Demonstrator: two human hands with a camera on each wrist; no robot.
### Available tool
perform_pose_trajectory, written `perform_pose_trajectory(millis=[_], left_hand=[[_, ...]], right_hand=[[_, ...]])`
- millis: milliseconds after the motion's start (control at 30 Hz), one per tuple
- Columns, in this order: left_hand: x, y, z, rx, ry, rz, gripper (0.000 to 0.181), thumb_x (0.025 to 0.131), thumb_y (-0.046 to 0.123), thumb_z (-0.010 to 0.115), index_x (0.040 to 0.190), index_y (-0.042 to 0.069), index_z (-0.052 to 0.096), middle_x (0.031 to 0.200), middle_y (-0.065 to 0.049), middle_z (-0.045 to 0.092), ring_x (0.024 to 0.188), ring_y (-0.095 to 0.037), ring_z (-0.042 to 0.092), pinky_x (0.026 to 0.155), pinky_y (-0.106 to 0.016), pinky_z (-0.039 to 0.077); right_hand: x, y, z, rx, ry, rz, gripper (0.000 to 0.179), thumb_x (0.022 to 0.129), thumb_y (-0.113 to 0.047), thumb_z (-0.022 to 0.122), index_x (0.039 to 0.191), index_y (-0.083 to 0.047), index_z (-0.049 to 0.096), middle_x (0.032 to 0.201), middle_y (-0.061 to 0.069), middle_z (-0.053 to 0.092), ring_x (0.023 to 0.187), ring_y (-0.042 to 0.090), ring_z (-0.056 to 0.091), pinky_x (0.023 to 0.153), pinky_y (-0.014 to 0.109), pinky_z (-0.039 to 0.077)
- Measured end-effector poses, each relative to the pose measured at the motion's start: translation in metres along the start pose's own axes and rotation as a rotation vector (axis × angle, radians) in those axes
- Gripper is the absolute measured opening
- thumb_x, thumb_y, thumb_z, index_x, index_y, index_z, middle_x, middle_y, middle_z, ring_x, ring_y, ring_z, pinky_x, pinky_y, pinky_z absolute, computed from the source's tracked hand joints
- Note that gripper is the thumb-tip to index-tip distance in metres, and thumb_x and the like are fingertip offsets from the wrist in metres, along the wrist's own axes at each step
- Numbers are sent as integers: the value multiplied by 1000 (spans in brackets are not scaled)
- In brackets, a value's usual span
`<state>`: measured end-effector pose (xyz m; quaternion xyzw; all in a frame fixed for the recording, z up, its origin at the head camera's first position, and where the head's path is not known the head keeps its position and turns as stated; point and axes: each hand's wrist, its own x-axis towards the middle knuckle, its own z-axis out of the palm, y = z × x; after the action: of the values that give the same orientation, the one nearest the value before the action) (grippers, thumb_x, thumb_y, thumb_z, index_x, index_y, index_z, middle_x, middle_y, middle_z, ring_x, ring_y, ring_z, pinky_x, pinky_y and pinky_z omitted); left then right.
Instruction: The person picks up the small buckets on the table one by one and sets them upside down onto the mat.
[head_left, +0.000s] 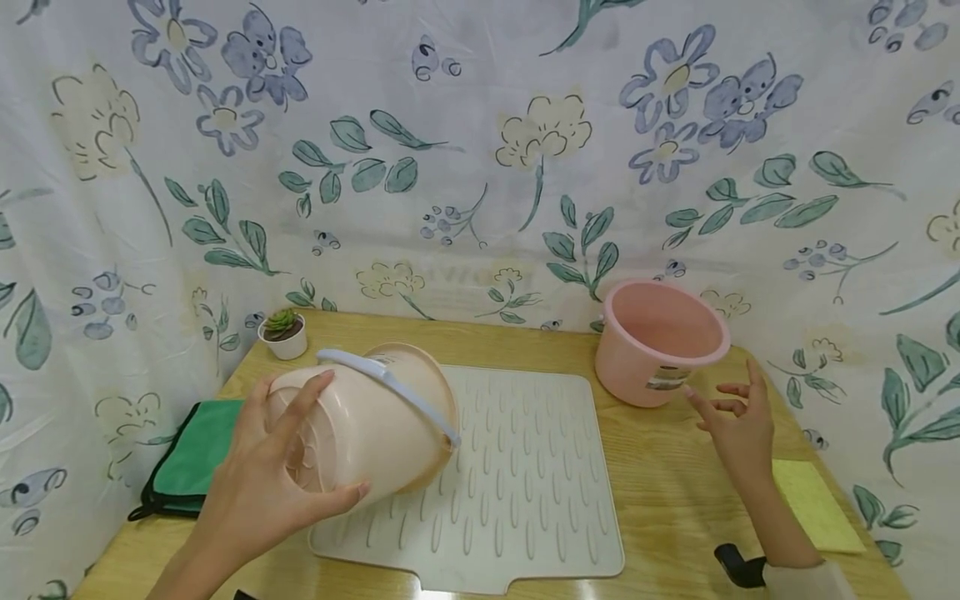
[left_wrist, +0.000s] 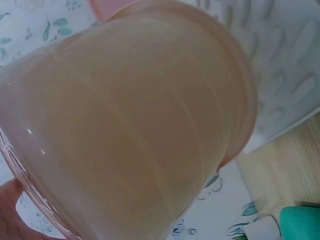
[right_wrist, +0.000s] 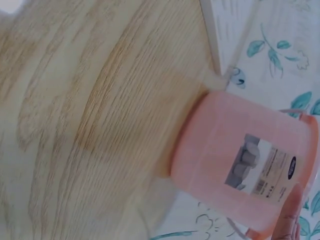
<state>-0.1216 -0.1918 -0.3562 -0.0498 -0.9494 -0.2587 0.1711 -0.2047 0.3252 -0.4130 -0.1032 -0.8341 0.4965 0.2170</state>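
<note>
My left hand point(head_left: 273, 467) grips a cream bucket point(head_left: 367, 433) by its base, fingers and thumb spread round the bottom. The bucket lies tilted over the white ridged mat point(head_left: 540, 475), its mouth facing away to the right and its pale blue handle point(head_left: 390, 383) across its side. The left wrist view is mostly filled by the bucket's wall point(left_wrist: 130, 115). A pink bucket point(head_left: 637, 367) stands upright at the back right, with a label point(right_wrist: 260, 167) on its side. Beside it my right hand point(head_left: 738, 425) is held with fingers loosely bent and nothing in them.
A small potted succulent point(head_left: 283, 333) stands at the back left. A folded green cloth point(head_left: 191, 450) lies left of the mat, a yellow cloth point(head_left: 817, 504) at the right edge of the wooden table point(head_left: 660, 500). Behind hangs a flowered curtain point(head_left: 465, 167).
</note>
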Motion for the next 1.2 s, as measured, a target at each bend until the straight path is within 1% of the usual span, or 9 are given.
perform_pose_trajectory(millis=[133, 300, 433, 533, 733, 900, 967, 1067, 1200], left_hand=[[-2, 1, -2, 13, -28, -1, 118, 53, 63, 90, 153, 45, 30, 157, -28, 14, 121, -54, 39, 59, -69, 45], [-3, 0, -5, 46, -58, -24, 119, 53, 67, 88, 153, 47, 27, 158, -28, 12, 125, -55, 34, 57, -72, 43], [-4, -3, -7, 71, -66, -43, 120, 53, 69, 87, 154, 46, 26, 157, -30, 13, 126, -55, 33, 56, -72, 43], [-4, -5, -9, 78, -64, -62, 120, 54, 68, 87, 154, 45, 27, 156, -30, 15, 123, -54, 35, 55, -69, 44], [-3, -6, -11, 102, -82, -88, 118, 56, 72, 84, 155, 46, 24, 156, -31, 13, 128, -54, 30, 58, -77, 40], [0, -6, -12, 130, -122, -108, 118, 57, 79, 78, 155, 48, 20, 156, -31, 11, 131, -55, 26, 60, -79, 39], [3, -5, -13, 142, -146, -112, 118, 58, 82, 75, 155, 49, 17, 156, -30, 11, 132, -54, 25, 60, -79, 40], [8, -1, -13, 163, -177, -102, 117, 58, 85, 71, 155, 49, 16, 155, -31, 12, 134, -53, 23, 58, -74, 42], [18, 8, -6, 212, -214, -59, 114, 60, 87, 68, 156, 47, 20, 153, -33, 15, 134, -52, 23, 53, -63, 47]], right_hand=[[6, 1, 1, -3, -12, 27, 94, 91, -24, 73, 160, -30, 9, 108, -12, 42, 80, -6, 55, 61, 15, 54], [15, 1, 4, 1, -21, 27, 94, 92, -27, 72, 161, -27, 7, 108, -9, 42, 80, -4, 55, 61, 14, 54], [23, 2, 6, 22, -27, 54, 94, 93, -29, 70, 161, -26, 5, 109, -8, 42, 80, -5, 54, 61, 15, 54], [27, 1, 7, 82, -21, 90, 94, 93, -26, 70, 161, -26, 6, 108, -7, 42, 78, -5, 55, 61, 15, 54], [35, -6, 8, 294, 12, 198, 96, 90, -22, 74, 161, -24, 9, 104, -3, 42, 71, -3, 63, 57, 17, 54], [41, -12, 4, 452, -26, 302, 101, 91, -27, 72, 161, -22, 0, 103, -4, 45, 72, -2, 67, 58, 20, 56], [43, -14, 2, 492, -51, 345, 103, 91, -31, 71, 161, -23, -4, 104, -5, 46, 73, -2, 67, 58, 20, 56], [46, -16, 1, 511, -72, 371, 104, 92, -33, 70, 160, -23, -8, 104, -5, 45, 74, -2, 67, 60, 19, 56], [51, -18, 4, 515, -72, 379, 101, 94, -25, 67, 160, -22, -10, 106, -2, 43, 73, -1, 68, 62, 19, 57]])
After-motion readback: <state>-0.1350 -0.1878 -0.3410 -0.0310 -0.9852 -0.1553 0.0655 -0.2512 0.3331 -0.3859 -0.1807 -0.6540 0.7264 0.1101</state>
